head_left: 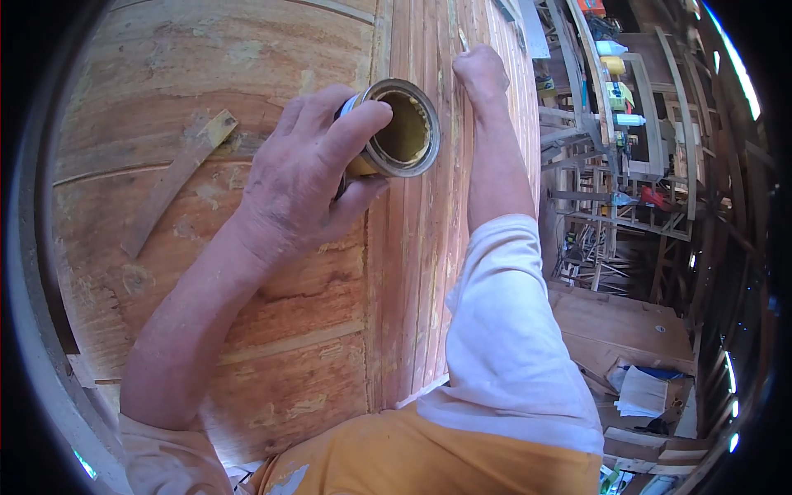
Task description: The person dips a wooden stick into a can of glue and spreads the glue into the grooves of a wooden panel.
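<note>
My left hand is wrapped round an open tin can, with a finger over its rim. Yellowish material coats the inside of the can. Farther forward, my right hand is closed round a thin tool, whose tip shows beyond the fist near the grooved wooden strips. Under both arms lies a large wooden panel with pale patches. On its left part rests a flat wooden stick with a yellowish end.
Wooden frames and racks stand at the right, with bottles and small containers among them. Lower right, a brown board lies near white papers. A pale edge curves along the far left.
</note>
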`<state>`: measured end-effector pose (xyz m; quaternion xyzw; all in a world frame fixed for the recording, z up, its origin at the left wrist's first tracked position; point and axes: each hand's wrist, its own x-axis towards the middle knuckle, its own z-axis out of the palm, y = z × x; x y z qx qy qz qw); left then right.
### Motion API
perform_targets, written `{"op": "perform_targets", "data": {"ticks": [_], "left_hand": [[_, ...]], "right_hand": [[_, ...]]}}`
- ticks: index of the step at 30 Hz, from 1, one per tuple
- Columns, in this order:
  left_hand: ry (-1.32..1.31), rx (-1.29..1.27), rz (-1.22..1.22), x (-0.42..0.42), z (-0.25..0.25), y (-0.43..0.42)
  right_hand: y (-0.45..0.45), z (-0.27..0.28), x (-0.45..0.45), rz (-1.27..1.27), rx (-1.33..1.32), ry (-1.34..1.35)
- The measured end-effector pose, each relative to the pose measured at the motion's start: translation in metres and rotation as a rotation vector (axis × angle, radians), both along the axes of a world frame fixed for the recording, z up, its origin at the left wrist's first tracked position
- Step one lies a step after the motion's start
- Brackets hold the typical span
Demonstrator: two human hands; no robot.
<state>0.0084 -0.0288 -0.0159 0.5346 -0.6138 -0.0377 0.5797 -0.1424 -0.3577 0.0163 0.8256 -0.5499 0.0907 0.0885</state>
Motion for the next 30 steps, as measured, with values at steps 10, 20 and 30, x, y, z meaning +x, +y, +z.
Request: {"op": "perform_targets", "data": {"ticks": [10, 20, 30], "left_hand": [[0.003, 0.025, 0.000, 0.002, 0.002, 0.002], [-0.003, 0.018, 0.000, 0.002, 0.001, 0.000], [0.011, 0.036, -0.015, 0.001, 0.004, 0.006]], "right_hand": [[0.036, 0.005, -0.007, -0.089, 0.038, 0.189], [-0.019, 0.020, 0.027, -0.008, 0.072, 0.336], [0.090, 0.037, -0.064, -0.114, 0.062, 0.346]]}}
